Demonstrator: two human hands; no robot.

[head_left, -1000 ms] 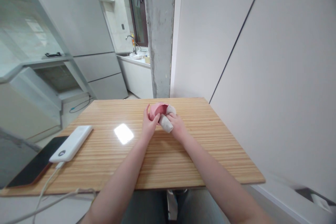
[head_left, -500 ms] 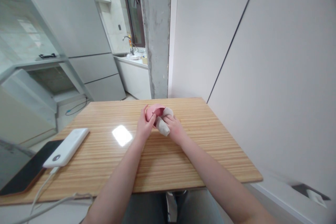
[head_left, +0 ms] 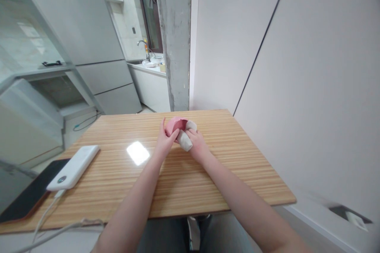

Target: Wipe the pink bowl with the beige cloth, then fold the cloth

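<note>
Over the far middle of the wooden table, my left hand (head_left: 165,141) grips a pink, hollow, bowl-like piece (head_left: 174,124) by its left side, thumb at the near rim and fingers behind. Its exact kind cannot be made out. My right hand (head_left: 198,144) is closed on a light grey cloth (head_left: 185,140), which is bunched against the right side of the pink piece. One end of the cloth hangs towards me, and another part sits at the pink piece's opening. The right fingertips are partly hidden by the cloth.
On the table (head_left: 225,182) at the left lies a white power bank (head_left: 77,166) with a white cable (head_left: 44,215), partly over a dark flat mat (head_left: 26,193). A white wall (head_left: 276,118) rises on the right. Behind stand a refrigerator (head_left: 77,19) and a sink counter (head_left: 151,87).
Both hands keep their hold. My left thumb has shifted slightly right along the pink piece's rim, and the right hand with the cloth has moved a little. The view has shifted slightly.
</note>
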